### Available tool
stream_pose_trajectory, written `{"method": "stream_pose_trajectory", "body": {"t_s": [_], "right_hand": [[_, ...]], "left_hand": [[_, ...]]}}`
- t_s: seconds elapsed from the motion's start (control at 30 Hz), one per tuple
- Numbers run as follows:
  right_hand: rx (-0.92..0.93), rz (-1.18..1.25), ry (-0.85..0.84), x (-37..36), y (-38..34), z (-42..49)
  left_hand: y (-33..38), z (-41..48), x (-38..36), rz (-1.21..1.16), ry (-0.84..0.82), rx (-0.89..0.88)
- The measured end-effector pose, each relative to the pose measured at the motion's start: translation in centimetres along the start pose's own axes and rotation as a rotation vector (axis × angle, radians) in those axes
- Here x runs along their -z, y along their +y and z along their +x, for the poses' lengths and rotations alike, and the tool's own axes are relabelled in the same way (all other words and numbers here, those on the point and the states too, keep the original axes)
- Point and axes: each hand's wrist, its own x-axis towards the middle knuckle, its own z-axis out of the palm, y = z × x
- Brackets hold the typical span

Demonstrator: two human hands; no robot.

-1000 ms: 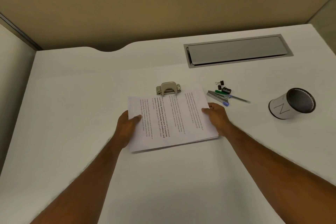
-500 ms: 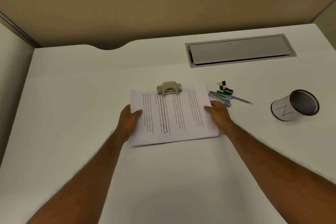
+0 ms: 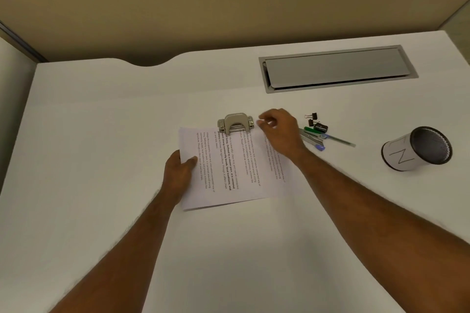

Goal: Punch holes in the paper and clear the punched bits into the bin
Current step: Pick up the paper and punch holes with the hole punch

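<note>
A printed paper stack [image 3: 229, 170] lies on the white desk with its far edge slid into the slot of a silver hole punch [image 3: 236, 123]. My left hand [image 3: 179, 173] grips the stack's left edge, thumb on top. My right hand [image 3: 279, 132] hovers off the paper just right of the punch, fingers loosely curled and holding nothing. A small bin [image 3: 417, 148], a white cup with a dark mesh inside, lies tipped on its side at the right.
A stapler [image 3: 311, 138], a green pen [image 3: 328, 136] and black binder clips [image 3: 314, 119] lie right of my right hand. A grey cable hatch [image 3: 335, 68] is set in the desk at the back. A tan partition wall stands behind the desk [image 3: 101, 114].
The paper has slid forward into the punch. My right hand has let go of the stack's right edge and risen up beside the punch. My left hand keeps its grip.
</note>
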Motion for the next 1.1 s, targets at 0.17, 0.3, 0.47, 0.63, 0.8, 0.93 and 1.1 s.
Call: {"method": "stream_pose_trajectory", "body": {"t_s": [0.17, 0.3, 0.47, 0.63, 0.8, 0.93, 1.1], "right_hand": [[0.001, -0.081, -0.227, -2.6, -2.6, 4.6], [-0.070, -0.153, -0.317, -3.2, -2.9, 6.8], [-0.169, -0.113, -0.391, -3.1, -2.8, 8.7], [-0.253, -0.291, -0.483, -3.5, -2.5, 10.2], [-0.279, -0.472, -0.492, -3.8, -2.6, 10.5], [-0.337, -0.503, -0.502, -4.1, -2.4, 10.9], [-0.398, -0.466, -0.544, -4.1, -2.2, 11.7]], "left_hand": [[-0.1, -0.2, -0.1, 0.012, 0.022, -0.006], [-0.1, -0.4, -0.2, 0.004, 0.030, -0.002], [0.0, -0.4, -0.1, 0.007, 0.034, 0.001], [-0.2, -0.3, -0.2, -0.007, 0.039, 0.009], [-0.4, -0.4, -0.3, 0.014, 0.072, -0.013], [-0.6, -0.1, -0.4, 0.043, 0.075, -0.018], [-0.6, 0.0, -0.4, 0.041, 0.076, -0.020]]}}
